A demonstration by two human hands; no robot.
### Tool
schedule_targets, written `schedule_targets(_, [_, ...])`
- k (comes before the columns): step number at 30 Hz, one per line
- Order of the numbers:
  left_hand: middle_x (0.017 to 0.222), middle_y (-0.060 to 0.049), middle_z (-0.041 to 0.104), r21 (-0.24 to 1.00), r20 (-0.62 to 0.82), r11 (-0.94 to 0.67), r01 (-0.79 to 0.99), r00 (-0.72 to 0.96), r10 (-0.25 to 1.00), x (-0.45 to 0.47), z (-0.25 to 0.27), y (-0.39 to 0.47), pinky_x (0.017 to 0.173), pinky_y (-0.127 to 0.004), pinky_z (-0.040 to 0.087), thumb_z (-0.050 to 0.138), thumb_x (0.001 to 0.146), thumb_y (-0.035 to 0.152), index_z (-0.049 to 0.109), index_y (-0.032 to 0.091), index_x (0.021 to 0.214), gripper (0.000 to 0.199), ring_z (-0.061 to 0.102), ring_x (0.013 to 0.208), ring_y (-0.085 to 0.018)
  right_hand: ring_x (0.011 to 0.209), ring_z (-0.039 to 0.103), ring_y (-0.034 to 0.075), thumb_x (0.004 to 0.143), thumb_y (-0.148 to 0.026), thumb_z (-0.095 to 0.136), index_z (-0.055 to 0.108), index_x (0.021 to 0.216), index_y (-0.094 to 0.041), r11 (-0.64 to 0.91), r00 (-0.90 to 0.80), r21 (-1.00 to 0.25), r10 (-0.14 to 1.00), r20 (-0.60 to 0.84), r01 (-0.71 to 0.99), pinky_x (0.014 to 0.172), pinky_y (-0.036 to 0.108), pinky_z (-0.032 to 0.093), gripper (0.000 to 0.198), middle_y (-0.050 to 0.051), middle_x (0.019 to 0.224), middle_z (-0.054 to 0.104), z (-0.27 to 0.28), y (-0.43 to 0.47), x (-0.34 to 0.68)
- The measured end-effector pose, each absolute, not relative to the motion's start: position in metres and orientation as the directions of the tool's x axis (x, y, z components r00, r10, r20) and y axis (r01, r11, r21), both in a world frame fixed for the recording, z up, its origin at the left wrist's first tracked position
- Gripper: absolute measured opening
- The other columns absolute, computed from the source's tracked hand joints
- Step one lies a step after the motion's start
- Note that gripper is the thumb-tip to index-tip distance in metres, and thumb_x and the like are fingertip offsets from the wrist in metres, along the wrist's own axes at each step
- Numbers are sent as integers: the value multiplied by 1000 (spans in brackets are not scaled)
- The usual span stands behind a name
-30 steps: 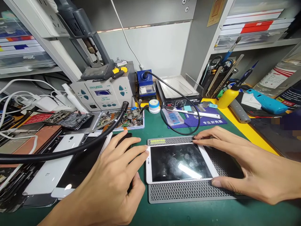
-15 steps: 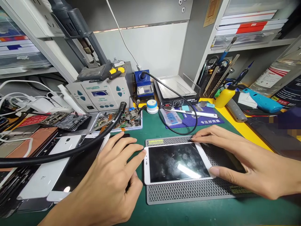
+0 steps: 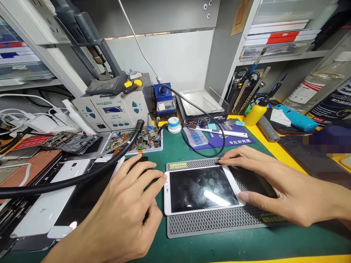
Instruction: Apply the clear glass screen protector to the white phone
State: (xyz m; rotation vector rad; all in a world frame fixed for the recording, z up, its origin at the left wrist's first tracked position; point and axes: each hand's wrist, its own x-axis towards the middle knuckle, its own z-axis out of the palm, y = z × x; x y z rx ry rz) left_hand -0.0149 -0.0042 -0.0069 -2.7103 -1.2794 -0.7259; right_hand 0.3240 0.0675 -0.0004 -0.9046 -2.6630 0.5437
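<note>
A white-framed tablet [image 3: 203, 190] lies face up on a grey honeycomb mat [image 3: 208, 223], its black screen smudged and reflecting a bright lamp. At its right end is my right hand [image 3: 282, 186], thumb on the near corner and fingertips at the far corner, holding it across its width. My left hand [image 3: 128, 204] has its fingers spread, with the index fingertip touching the tablet's upper left corner. The left thumb is bent downward and its tip is partly hidden. Under my right palm a dark flat rectangle [image 3: 259, 182] shows on the mat.
Several phones, including a white one [image 3: 52, 204], lie at left beneath a black hose [image 3: 82, 182]. Behind stand a hot-air station [image 3: 115, 109], a parts tray [image 3: 148, 140] and a heating plate [image 3: 201, 109]. A yellow bottle [image 3: 255, 114] and a tool holder [image 3: 240, 93] are at right.
The whole scene has shifted slightly left in view as the camera turned. Both hands keep the same pose at the tablet.
</note>
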Motion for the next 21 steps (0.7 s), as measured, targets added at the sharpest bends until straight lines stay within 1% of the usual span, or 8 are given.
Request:
schedule_targets(3, [113, -10, 70, 137, 455, -666, 733, 551, 699, -14, -6, -6, 115, -57, 36, 58, 79, 6, 71, 13, 117, 41, 59, 116, -28, 123, 59, 33, 85, -35, 72, 49, 143, -32, 725, -764, -454, 630, 137, 517, 99, 47, 54, 63, 10, 138, 56, -1, 68, 324])
schedule_targets(6, [119, -10, 70, 139, 452, -681, 719, 566, 689, -14, -6, -8, 119, -58, 32, 58, 78, 6, 72, 15, 117, 42, 57, 121, -28, 123, 58, 32, 85, -34, 72, 50, 142, -31, 722, -766, -469, 628, 136, 508, 100, 46, 54, 61, 10, 137, 56, -3, 68, 324])
schedule_targets(8, [118, -8, 71, 141, 457, -694, 706, 576, 678, -13, -6, -8, 121, -58, 30, 58, 78, 5, 72, 15, 116, 42, 56, 123, -28, 124, 58, 31, 86, -35, 72, 50, 141, -30, 723, -766, -467, 628, 137, 509, 101, 46, 53, 59, 11, 137, 56, -4, 68, 324])
schedule_targets(13, [115, -7, 74, 134, 452, -704, 697, 590, 669, -13, -8, -7, 120, -56, 31, 59, 77, 4, 73, 13, 114, 41, 58, 120, -27, 124, 56, 29, 88, -35, 70, 48, 141, -27, 719, -763, -457, 635, 124, 524, 103, 44, 52, 57, 11, 136, 54, -4, 67, 324])
schedule_targets(16, [117, -7, 73, 117, 445, -708, 697, 600, 665, -13, -8, -7, 120, -57, 30, 58, 77, 5, 72, 14, 117, 43, 57, 121, -27, 125, 55, 28, 89, -35, 68, 47, 142, -27, 716, -764, -463, 634, 118, 523, 104, 43, 51, 57, 11, 137, 53, -4, 66, 324])
schedule_targets(21, [119, -7, 72, 123, 438, -705, 698, 599, 670, -14, -7, -8, 119, -59, 31, 57, 79, 5, 69, 17, 121, 45, 56, 123, -28, 125, 55, 28, 90, -35, 68, 47, 142, -25, 708, -762, -477, 638, 116, 520, 105, 44, 50, 57, 12, 136, 54, -5, 68, 323])
